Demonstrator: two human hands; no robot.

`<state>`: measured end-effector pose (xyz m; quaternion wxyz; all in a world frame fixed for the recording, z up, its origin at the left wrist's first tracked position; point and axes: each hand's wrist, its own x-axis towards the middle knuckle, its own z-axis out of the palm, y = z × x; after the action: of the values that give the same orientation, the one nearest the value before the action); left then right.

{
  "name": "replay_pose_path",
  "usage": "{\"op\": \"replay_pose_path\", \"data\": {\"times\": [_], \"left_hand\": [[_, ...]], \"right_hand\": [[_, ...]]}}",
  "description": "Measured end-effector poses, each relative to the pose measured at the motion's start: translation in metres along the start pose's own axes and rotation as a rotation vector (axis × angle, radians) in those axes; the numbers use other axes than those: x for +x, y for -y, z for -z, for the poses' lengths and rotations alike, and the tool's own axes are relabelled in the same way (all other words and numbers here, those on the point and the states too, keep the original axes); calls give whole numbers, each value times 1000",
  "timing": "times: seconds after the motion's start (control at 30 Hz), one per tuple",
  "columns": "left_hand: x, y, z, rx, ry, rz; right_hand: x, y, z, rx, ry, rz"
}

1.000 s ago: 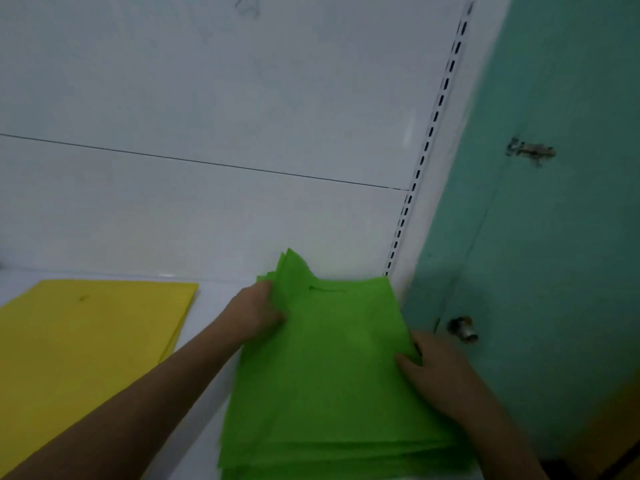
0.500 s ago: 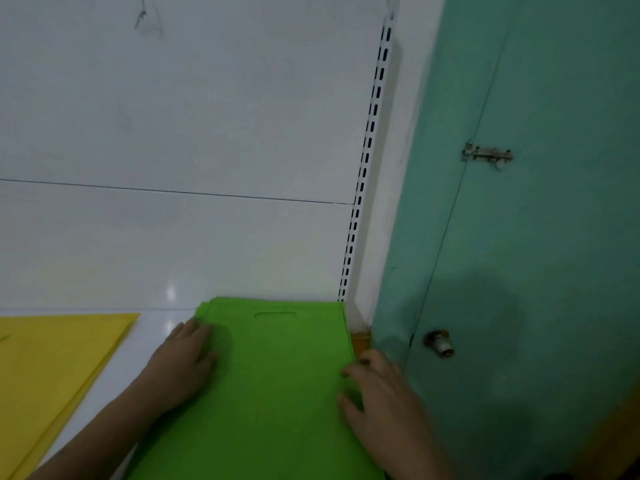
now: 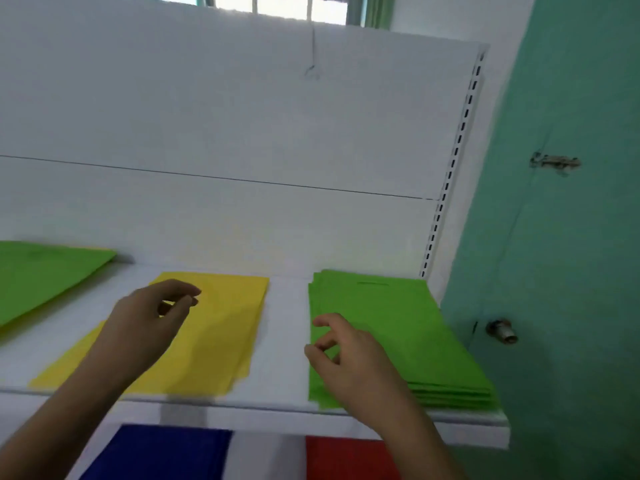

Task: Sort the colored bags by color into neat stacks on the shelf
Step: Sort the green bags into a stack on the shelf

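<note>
You are looking at a big white back wall (image 3: 225, 133) with a thin dark line running across it. To the right of it is a teal door (image 3: 571, 271) with a metal latch (image 3: 554, 162) up high and a round knob (image 3: 502, 330) lower down. In front of you is a white shelf (image 3: 284, 341).

On the right end of the shelf lies a green stack of bags (image 3: 398, 327), piled flat, with its far edge up against the back wall. In the middle lies a yellow stack of bags (image 3: 221, 327), well apart from the green one. At the far left is another green bag pile (image 3: 41, 275), and part of it runs out of view.

Below the shelf you can see a blue bag (image 3: 162, 452) and a red bag (image 3: 349, 459).

Your left hand (image 3: 145, 323) hangs over the yellow stack with its fingers loosely bent, and it holds nothing. Your right hand (image 3: 349, 351) is over the left edge of the right green stack, fingers loosely bent too, and it also holds nothing.
</note>
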<state>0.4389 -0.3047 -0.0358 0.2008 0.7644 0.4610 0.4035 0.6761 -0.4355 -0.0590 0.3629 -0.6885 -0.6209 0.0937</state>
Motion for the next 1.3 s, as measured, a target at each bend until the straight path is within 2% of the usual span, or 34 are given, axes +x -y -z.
{"op": "replay_pose_path", "data": {"times": [0.13, 0.23, 0.53, 0.73, 0.97, 1.17, 1.3], "left_hand": [[-45, 56, 91, -3, -90, 119], [-80, 95, 144, 19, -179, 226], [-140, 198, 275, 134, -379, 408], [-96, 261, 324, 201, -362, 379], [27, 324, 342, 203, -155, 265], [99, 362, 320, 227, 35, 166], [126, 384, 296, 446, 262, 145]], "right_hand": [[-7, 74, -60, 77, 82, 74], [-11, 127, -107, 120, 203, 111], [28, 260, -235, 144, 418, 259], [93, 299, -300, 111, 326, 238], [153, 314, -336, 72, 238, 153], [179, 301, -340, -84, 92, -30], [178, 293, -352, -258, 58, -150]]}}
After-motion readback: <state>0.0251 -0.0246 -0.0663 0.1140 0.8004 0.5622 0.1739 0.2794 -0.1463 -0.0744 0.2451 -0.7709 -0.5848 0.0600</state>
